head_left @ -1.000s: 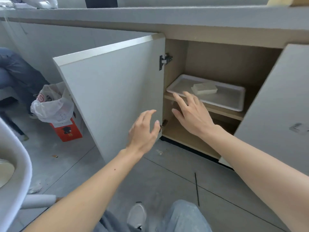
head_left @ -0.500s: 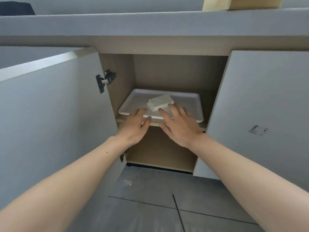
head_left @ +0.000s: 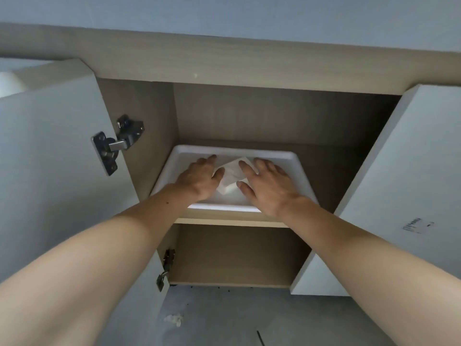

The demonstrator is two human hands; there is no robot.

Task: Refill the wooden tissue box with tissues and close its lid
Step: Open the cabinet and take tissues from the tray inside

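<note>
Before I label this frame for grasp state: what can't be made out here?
Head view:
- Tissue pack: both sides covered by the left hand and right hand; whether either grips it is unclear.
- Tray: front corners hidden by the wrists.
- Wooden tissue box: not in view.
- Sticker on the right door: too small to read.

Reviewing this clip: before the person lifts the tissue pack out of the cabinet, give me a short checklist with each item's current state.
1. Both cabinet doors swung open, left door and right door: ok.
2. Tissue pack lying in the white tray on the upper shelf: ok.
3. Left hand at the pack's left side: ok.
4. Right hand at the pack's right side: ok.
5. Fingers actually closed on the pack: cannot tell; both hands look spread.
6. Wooden tissue box ready with its lid open: cannot tell, it is out of view.
</note>
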